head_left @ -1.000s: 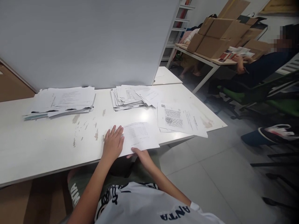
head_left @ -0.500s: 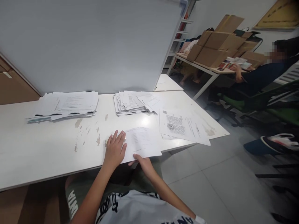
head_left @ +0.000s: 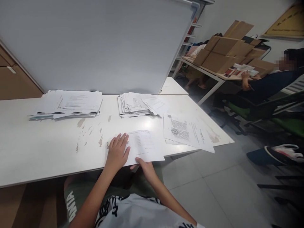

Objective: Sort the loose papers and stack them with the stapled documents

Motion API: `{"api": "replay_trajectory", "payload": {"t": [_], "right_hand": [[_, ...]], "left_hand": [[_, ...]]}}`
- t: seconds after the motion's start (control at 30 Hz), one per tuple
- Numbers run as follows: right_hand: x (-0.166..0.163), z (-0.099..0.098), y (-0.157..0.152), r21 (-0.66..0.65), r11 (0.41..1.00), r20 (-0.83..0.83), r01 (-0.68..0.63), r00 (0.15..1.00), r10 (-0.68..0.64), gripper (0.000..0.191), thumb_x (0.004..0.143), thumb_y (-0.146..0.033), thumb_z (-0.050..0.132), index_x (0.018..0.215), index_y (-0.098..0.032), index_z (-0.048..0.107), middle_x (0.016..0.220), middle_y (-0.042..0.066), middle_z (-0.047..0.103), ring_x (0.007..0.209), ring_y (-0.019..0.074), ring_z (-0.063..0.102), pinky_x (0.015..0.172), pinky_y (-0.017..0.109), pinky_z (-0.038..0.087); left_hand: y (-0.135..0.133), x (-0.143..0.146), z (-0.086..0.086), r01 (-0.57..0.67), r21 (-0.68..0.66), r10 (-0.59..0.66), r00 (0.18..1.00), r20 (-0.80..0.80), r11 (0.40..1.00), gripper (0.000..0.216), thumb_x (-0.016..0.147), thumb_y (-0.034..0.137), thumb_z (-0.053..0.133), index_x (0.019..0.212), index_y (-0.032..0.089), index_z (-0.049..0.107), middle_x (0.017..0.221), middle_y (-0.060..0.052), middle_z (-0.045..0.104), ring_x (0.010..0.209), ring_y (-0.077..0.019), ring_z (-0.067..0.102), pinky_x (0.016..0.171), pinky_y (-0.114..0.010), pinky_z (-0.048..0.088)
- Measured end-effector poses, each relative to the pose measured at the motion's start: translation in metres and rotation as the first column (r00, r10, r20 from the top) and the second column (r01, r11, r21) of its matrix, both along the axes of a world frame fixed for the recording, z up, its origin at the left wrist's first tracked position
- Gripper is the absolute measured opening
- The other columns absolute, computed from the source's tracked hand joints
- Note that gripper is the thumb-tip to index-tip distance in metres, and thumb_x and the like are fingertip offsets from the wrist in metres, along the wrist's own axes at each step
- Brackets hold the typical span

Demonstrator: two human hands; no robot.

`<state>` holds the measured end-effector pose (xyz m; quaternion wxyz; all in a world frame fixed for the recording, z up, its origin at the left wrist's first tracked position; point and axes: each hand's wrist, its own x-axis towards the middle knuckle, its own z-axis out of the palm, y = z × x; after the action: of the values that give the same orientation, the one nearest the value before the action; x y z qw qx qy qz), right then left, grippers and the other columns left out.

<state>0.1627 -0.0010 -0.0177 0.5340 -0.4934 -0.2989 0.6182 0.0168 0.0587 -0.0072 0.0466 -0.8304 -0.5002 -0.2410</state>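
A printed sheet of paper (head_left: 144, 142) lies at the table's front edge, its near side reaching slightly past the edge. Flat on its left part rests my left hand (head_left: 117, 150), fingers stretched out. A small yellowish object (head_left: 108, 144) peeks out beside those fingers; most of it is hidden under them. My right hand (head_left: 143, 164) pinches the sheet's near edge, thumb on top and fingers below. To the right lie a few overlapping printed sheets (head_left: 190, 133), one with a dense dark pattern, hanging partly over the edge.
On the white table (head_left: 54, 152) stand a neat paper stack (head_left: 78, 103) with black clips and a looser paper pile (head_left: 135, 104). A whiteboard (head_left: 99, 44) rises behind them. Farther right, a person (head_left: 268, 82) sits at another table with cardboard boxes (head_left: 220, 50).
The view has shifted slightly. Both hands keep their places on the sheet, and the papers on the table lie as before.
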Motion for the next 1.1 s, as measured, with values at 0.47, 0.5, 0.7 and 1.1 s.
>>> {"api": "replay_trajectory", "payload": {"t": [0.47,0.5,0.7,1.1], "right_hand": [[0.0005,-0.0017,-0.0007,0.005,1.0,0.041,-0.011,0.999,0.01,0.059,0.069,-0.04,0.065,0.123,-0.016,0.057,0.091,0.007,0.071,0.048,0.0196,0.063,0.069,0.039,0.055],[0.0003,-0.0017,-0.0007,0.004,1.0,0.043,-0.008,0.999,0.008,0.059,0.069,-0.04,0.065,0.122,-0.016,0.057,0.091,0.007,0.071,0.047,0.0194,0.062,0.069,0.039,0.055],[0.0003,0.0,-0.0007,0.007,1.0,0.054,-0.011,0.999,0.011,0.06,0.068,-0.043,0.066,0.122,-0.016,0.059,0.091,0.007,0.072,0.047,0.0193,0.061,0.069,0.039,0.055],[0.0011,-0.0011,-0.0027,0.012,0.999,0.074,-0.033,0.997,0.032,0.051,0.072,-0.044,0.066,0.114,-0.014,0.064,0.062,0.002,0.068,0.053,0.024,0.064,0.083,0.043,0.053]], "left_hand": [[-0.0003,0.0004,-0.0018,-0.009,0.02,0.009,1.0,0.004,1.0,0.048,0.095,0.027,0.04,0.141,0.017,0.046,0.144,-0.008,0.049,0.134,-0.0274,0.042,0.111,-0.045,0.03],[-0.0002,0.0005,-0.0018,-0.009,0.022,0.009,1.0,0.001,1.0,0.048,0.095,0.027,0.039,0.141,0.016,0.046,0.144,-0.008,0.049,0.134,-0.0273,0.042,0.111,-0.045,0.03],[-0.0006,0.0007,-0.0017,-0.016,0.01,0.016,1.0,-0.003,1.0,0.048,0.095,0.027,0.038,0.141,0.016,0.046,0.144,-0.009,0.049,0.134,-0.027,0.042,0.111,-0.047,0.03],[-0.002,0.0012,-0.0015,-0.016,-0.011,0.017,1.0,0.025,1.0,0.049,0.094,0.027,0.038,0.142,0.018,0.045,0.144,-0.008,0.049,0.134,-0.0271,0.042,0.112,-0.046,0.029]]}}
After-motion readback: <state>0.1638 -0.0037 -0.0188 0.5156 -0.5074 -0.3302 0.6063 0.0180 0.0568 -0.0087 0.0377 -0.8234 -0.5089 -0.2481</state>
